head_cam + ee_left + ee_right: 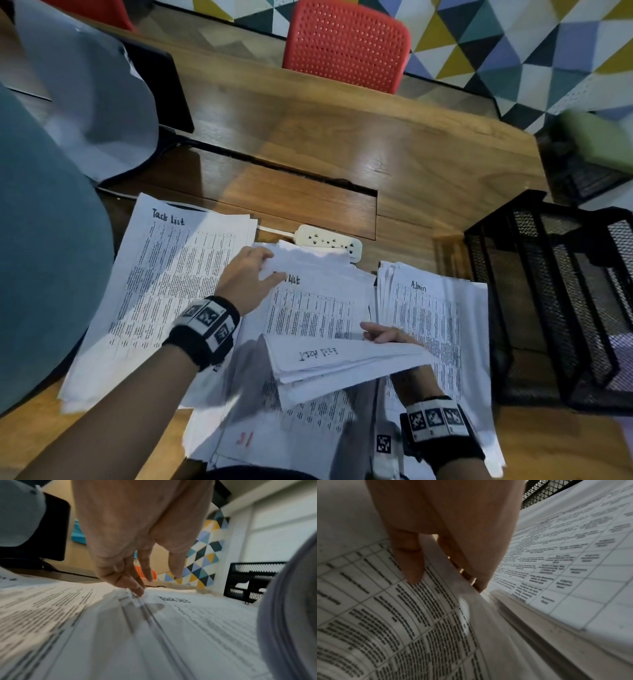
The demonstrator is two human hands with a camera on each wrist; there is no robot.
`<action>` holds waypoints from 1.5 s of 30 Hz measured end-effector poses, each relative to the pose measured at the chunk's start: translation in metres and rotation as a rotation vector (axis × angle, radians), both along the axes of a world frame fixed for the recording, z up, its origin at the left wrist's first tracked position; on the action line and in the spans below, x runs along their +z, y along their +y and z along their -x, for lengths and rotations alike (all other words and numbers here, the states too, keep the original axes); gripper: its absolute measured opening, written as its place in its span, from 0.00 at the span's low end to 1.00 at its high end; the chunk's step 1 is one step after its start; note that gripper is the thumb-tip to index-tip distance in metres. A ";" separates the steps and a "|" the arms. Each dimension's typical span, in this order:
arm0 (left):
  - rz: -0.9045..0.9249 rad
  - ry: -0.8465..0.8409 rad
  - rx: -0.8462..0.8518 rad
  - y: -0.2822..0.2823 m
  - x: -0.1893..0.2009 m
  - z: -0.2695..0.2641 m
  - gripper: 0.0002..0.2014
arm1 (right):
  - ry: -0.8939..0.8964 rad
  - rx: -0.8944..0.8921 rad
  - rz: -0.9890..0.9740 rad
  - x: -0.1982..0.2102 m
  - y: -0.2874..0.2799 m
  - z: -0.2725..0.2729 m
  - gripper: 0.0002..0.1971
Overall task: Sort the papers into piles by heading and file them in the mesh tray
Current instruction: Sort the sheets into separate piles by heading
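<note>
Three lots of printed papers lie on the wooden desk: a "Task List" pile (164, 281) at left, a middle stack (318, 308) also headed "Task List", and an "Admin" pile (431, 318) at right. My left hand (250, 277) pinches the top corner of the middle stack, fingertips (139, 592) on the sheet edges. My right hand (387, 337) grips a bundle of folded-back sheets (342, 363) lifted over the middle stack, thumb (412, 566) on the printed side and fingers behind. The black mesh tray (555, 301) stands at far right.
A white power strip (329, 241) lies just behind the middle stack. A dark monitor (161, 82) stands at back left, a red chair (346, 44) beyond the desk. A grey-blue rounded shape (44, 260) fills the left edge.
</note>
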State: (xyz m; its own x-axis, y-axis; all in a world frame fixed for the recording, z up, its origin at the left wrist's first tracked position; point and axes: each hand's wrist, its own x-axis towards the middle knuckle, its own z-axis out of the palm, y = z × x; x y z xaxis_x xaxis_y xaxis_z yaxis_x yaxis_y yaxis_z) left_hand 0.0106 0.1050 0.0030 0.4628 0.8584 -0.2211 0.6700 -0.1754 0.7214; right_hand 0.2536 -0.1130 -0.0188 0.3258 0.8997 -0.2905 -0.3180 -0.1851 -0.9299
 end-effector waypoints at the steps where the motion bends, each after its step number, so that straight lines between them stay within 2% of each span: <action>1: -0.044 0.067 -0.014 0.003 -0.004 -0.002 0.23 | 0.016 0.023 0.002 -0.002 0.000 0.000 0.17; 5: -0.033 0.158 -0.057 0.006 -0.010 -0.007 0.18 | 0.026 0.017 0.001 -0.001 0.001 0.003 0.21; 8: -0.055 0.242 -0.078 0.004 -0.012 -0.008 0.18 | 0.030 -0.018 0.023 0.002 0.002 0.004 0.22; 15: -0.071 0.265 -0.078 0.006 -0.009 -0.013 0.25 | 0.020 -0.052 0.054 0.003 0.003 0.005 0.24; 20: -0.036 0.314 -0.133 0.008 -0.002 -0.014 0.20 | 0.014 -0.057 0.073 0.006 0.002 0.006 0.23; 22: -0.006 0.203 -0.191 0.006 0.005 -0.011 0.19 | -0.014 -0.101 0.101 0.008 0.004 0.007 0.27; 24: 0.130 -0.050 -0.223 0.001 0.016 -0.004 0.12 | -0.065 -0.150 0.115 0.009 0.004 0.005 0.31; 25: 0.221 -0.163 -0.227 -0.002 0.021 0.000 0.08 | -0.101 -0.166 0.123 0.008 0.004 0.004 0.28; 26: 0.280 -0.239 -0.228 -0.005 0.026 0.005 0.06 | -0.122 -0.169 0.132 0.007 0.003 0.004 0.20; 27: 0.321 -0.286 -0.227 -0.008 0.028 0.010 0.05 | -0.113 -0.177 0.141 0.003 0.003 0.003 0.09; 28: 0.369 -0.314 -0.218 -0.012 0.030 0.015 0.08 | -0.100 -0.180 0.151 0.002 0.004 0.003 0.06; 29: 0.423 -0.336 -0.190 -0.016 0.028 0.019 0.10 | -0.083 -0.191 0.171 -0.006 0.005 0.000 0.08; 30: 0.463 -0.345 -0.147 -0.020 0.025 0.023 0.11 | -0.044 -0.173 0.186 -0.007 0.007 0.001 0.04; 32: 0.471 -0.335 -0.042 -0.024 0.017 0.029 0.06 | 0.037 -0.176 0.206 -0.009 0.009 0.002 0.25; 33: 0.461 -0.338 0.005 -0.025 0.013 0.032 0.06 | 0.050 -0.166 0.180 -0.009 0.010 0.003 0.31; 37: 0.469 -0.449 0.154 -0.032 0.010 0.029 0.20 | 0.009 -0.183 0.117 0.007 0.006 0.009 0.23; 40: 0.473 -0.509 0.291 -0.035 0.011 0.018 0.24 | -0.196 -0.218 0.144 0.009 0.001 0.006 0.23; 43: 0.497 -0.434 0.344 -0.031 0.007 0.011 0.30 | -0.272 -0.311 0.208 0.009 -0.001 0.002 0.09; 45: 0.458 -0.373 0.398 -0.029 0.007 0.008 0.27 | -0.201 -0.328 0.234 0.010 -0.001 0.002 0.08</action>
